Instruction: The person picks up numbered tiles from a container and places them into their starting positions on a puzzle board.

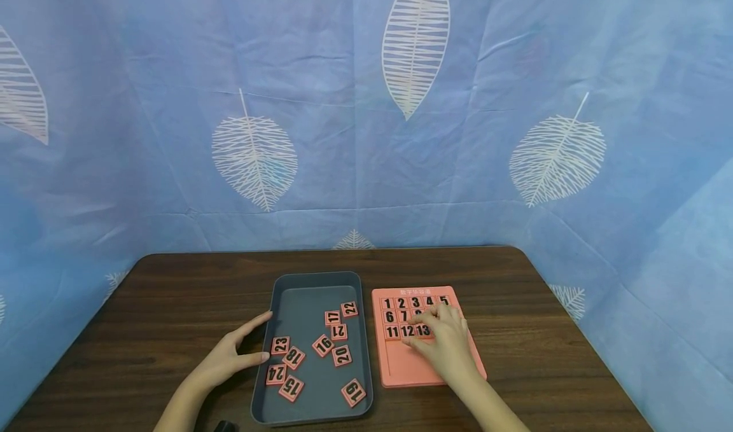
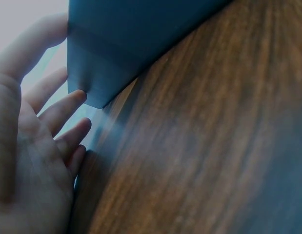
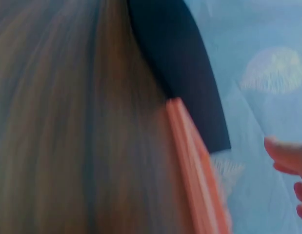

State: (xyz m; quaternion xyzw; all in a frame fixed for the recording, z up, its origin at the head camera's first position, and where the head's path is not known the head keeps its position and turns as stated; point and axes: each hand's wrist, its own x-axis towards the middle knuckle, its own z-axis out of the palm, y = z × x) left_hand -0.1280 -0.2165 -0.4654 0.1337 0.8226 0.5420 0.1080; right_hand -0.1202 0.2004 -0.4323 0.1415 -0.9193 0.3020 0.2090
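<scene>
In the head view my left hand [image 1: 226,359] rests against the left side of a dark grey tray [image 1: 312,280], its thumb and fingers spread apart. The left wrist view shows those fingers [image 2: 58,109] against the tray's outer wall [image 2: 99,73]. Over a pink number board [image 1: 409,371] hovers my right hand [image 1: 446,340], thumb and index finger parted. Between them the number 13 tile [image 1: 422,331] is visible. The board's upper rows hold number tiles in order; the hand hides some of them. In the right wrist view only the right hand's fingertips [image 3: 287,158] show.
Several loose number tiles lie in the tray, such as 17 [image 1: 332,318], 15 [image 1: 291,388] and 19 [image 1: 353,392]. Both tray and board lie on a dark wooden table [image 1: 544,355]. Behind it hangs a blue leaf-patterned cloth [image 1: 355,152]. A small black object [image 1: 225,426] shows at the bottom edge.
</scene>
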